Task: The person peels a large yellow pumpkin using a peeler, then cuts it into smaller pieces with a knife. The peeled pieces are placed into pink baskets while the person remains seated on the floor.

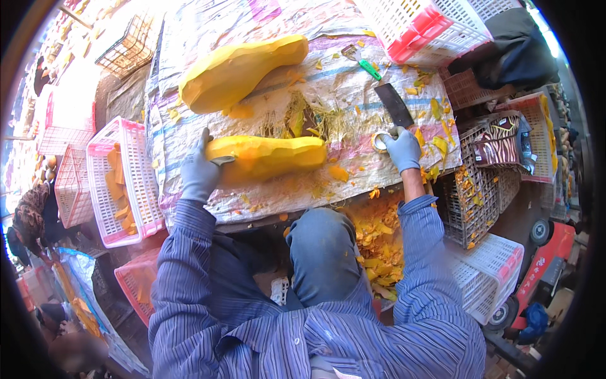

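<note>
A peeled yellow squash lies lengthwise near the front edge of the covered work surface. My left hand, in a grey glove, grips its left end, the thumb over the top. Farther back rests a second, larger peeled squash. My right hand, gloved too, has its fingers on a small round white-rimmed object, whose exact kind I cannot tell. Just beyond that hand lies a dark cleaver blade; its handle is hidden. A green-handled peeler sits farther back.
Peel scraps and fibres litter the woven plastic sheet. A heap of peelings lies below, beside my knee. Plastic crates stand around: one with orange pieces at left, one white-and-pink at back right. A red wheeled machine is at far right.
</note>
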Demonstrator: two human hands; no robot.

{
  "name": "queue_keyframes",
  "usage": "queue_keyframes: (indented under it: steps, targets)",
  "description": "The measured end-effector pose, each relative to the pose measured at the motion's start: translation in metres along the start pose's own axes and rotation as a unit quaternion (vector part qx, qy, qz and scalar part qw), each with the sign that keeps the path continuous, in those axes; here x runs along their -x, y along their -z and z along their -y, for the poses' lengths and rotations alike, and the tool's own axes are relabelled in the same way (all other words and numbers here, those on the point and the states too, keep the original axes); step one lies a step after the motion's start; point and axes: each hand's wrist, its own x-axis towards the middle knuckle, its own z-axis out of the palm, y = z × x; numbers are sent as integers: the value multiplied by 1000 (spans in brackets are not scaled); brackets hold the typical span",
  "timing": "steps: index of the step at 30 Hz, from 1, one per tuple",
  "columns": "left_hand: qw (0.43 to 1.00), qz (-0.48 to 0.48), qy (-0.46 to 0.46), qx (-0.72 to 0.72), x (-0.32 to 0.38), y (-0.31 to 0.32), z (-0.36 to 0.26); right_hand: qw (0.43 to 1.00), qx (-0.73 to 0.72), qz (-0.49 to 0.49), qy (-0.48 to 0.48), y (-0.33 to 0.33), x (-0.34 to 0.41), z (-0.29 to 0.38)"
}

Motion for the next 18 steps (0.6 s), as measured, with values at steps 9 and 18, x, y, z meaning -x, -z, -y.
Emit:
queue_keyframes:
  steps: [9, 18]
  targets:
    - [998, -12, -32, 45, 11, 4, 10, 990, 27, -46, 133, 45, -81, 77]
    - [999, -4, 26, 23, 10, -2, 1, 968, 163, 87, 168, -20, -243, 102]
